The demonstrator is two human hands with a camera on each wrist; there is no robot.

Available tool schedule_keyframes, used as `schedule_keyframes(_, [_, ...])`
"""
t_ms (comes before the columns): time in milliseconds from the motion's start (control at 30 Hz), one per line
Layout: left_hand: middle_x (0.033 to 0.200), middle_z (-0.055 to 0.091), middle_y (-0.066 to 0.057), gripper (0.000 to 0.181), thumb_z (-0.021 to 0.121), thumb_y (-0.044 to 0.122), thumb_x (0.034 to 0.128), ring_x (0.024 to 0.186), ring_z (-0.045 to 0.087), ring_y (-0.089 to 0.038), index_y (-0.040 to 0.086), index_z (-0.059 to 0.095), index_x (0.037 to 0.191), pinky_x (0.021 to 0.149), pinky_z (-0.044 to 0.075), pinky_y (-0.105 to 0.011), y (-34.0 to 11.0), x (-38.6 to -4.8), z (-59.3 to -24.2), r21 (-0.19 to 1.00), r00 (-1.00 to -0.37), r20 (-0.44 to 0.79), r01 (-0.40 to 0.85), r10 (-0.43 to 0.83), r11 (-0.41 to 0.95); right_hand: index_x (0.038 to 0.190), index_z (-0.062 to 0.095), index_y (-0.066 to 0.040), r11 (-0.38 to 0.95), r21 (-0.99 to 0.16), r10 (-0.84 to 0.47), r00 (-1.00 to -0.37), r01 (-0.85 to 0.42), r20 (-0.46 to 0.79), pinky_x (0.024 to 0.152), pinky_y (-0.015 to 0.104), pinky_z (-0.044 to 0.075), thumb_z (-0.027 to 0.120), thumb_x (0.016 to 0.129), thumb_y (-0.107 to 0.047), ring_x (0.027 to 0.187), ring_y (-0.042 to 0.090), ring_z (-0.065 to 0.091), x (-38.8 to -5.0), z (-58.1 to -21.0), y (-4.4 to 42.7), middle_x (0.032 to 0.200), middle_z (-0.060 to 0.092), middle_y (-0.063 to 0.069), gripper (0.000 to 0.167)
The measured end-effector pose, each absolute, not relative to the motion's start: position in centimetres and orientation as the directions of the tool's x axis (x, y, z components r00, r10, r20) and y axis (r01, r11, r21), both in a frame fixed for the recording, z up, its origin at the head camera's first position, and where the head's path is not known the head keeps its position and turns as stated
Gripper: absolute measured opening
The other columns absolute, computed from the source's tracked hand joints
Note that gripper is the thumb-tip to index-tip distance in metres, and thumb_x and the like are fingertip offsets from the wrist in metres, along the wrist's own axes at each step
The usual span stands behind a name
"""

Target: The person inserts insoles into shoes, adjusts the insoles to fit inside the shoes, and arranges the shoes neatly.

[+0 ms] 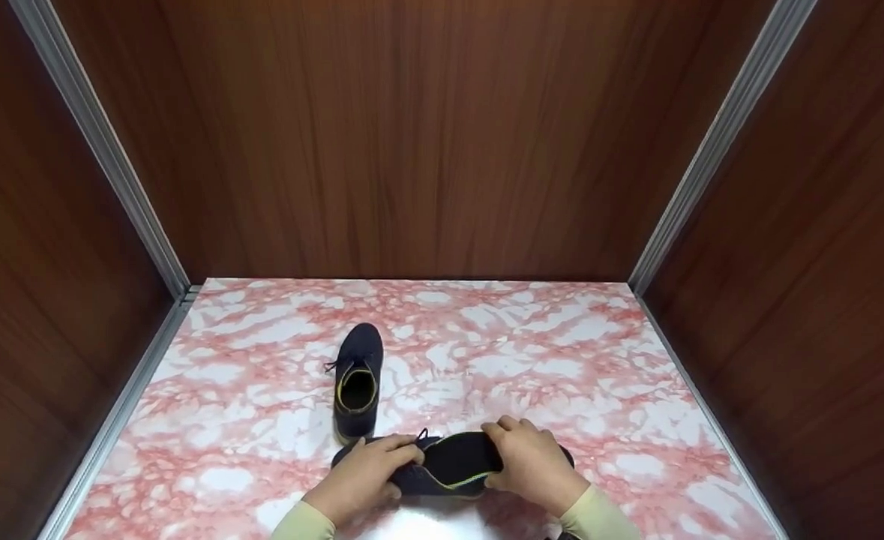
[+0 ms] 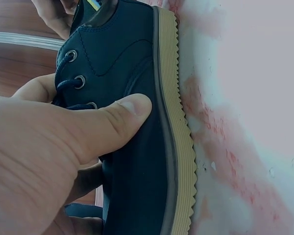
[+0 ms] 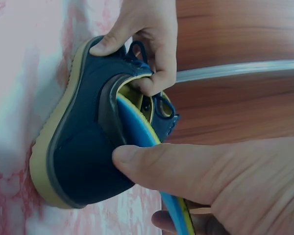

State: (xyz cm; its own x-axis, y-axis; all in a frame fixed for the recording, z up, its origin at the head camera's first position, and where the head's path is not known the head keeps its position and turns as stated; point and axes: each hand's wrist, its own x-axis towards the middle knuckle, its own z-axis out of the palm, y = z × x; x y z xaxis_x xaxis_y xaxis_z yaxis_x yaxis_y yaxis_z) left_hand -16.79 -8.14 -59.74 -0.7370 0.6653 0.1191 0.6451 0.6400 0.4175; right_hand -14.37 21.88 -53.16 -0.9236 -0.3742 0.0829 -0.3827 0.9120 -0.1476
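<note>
A dark blue lace-up shoe [image 1: 453,489] with a ridged tan sole [image 2: 179,127] lies crosswise at the near middle of the floor, toe to the left. My left hand [image 1: 367,476] grips its front half. In the left wrist view that thumb presses the shoe's side below the laces; the right wrist view has a finger curled at the opening. My right hand [image 1: 529,461] pinches an insole [image 3: 139,127], blue beneath with a yellow edge, at the heel. The insole's front part is inside the shoe, its rear sticks out. How deep it reaches is hidden.
The matching dark shoe [image 1: 358,360] stands upright just beyond, toe pointing away, its heel close to the gripped shoe. Red-and-white marbled flooring [image 1: 561,360] spreads around both. Brown wood panels [image 1: 412,142] with metal corner strips [image 1: 719,135] enclose the back and sides.
</note>
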Motion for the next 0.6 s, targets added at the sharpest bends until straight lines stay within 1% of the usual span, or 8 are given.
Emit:
schedule_keyframes(167, [0.156,0.063,-0.001,0.054,0.09,0.018,0.0843,0.142,0.066,-0.029,0.034,0.066,0.131,0.108,0.044,-0.087,-8.25,-16.86,-59.73,0.421,-0.739,0.122,0.643,0.662,0.64,0.129,0.076,-0.011,0.901,-0.171,-0.38,-0.915,-0.4,0.135,0.071,0.052,0.059,0.102,0.07,-0.038,0.093,0.028,0.07,-14.41,-53.08,22.32,0.108,0.074,0.002,0.071])
schedule_keyframes(367, [0.154,0.064,-0.002,0.054,0.09,0.018,0.0835,0.142,0.065,-0.03,0.032,0.067,0.13,0.107,0.045,-0.086,-8.08,-16.89,-59.78,0.403,-0.735,0.133,0.653,0.665,0.641,0.111,0.077,-0.02,0.889,-0.21,-0.368,-0.907,-0.408,0.203,0.069,0.048,0.054,0.102,0.07,-0.034,0.091,0.025,0.068,-14.49,-52.82,22.08,0.102,0.073,-0.006,0.05])
schedule_keyframes(467, [0.154,0.065,-0.003,0.054,0.091,0.017,0.0826,0.142,0.065,-0.03,0.032,0.067,0.129,0.107,0.045,-0.086,-8.03,-16.77,-59.83,0.403,-0.737,0.138,0.652,0.662,0.642,0.103,0.075,-0.024,0.882,-0.21,-0.372,-0.898,-0.421,0.237,0.07,0.048,0.052,0.101,0.07,-0.033,0.091,0.024,0.068,-14.48,-52.82,21.75,0.1,0.073,-0.009,0.043])
schedule_keyframes(600, [0.154,0.065,-0.003,0.054,0.09,0.016,0.0823,0.143,0.065,-0.031,0.033,0.067,0.129,0.108,0.044,-0.086,-8.02,-16.68,-59.94,0.406,-0.741,0.137,0.647,0.657,0.646,0.098,0.074,-0.026,0.88,-0.196,-0.377,-0.888,-0.432,0.264,0.073,0.048,0.052,0.1,0.07,-0.032,0.091,0.024,0.068,-14.48,-52.99,21.41,0.099,0.073,-0.01,0.038])
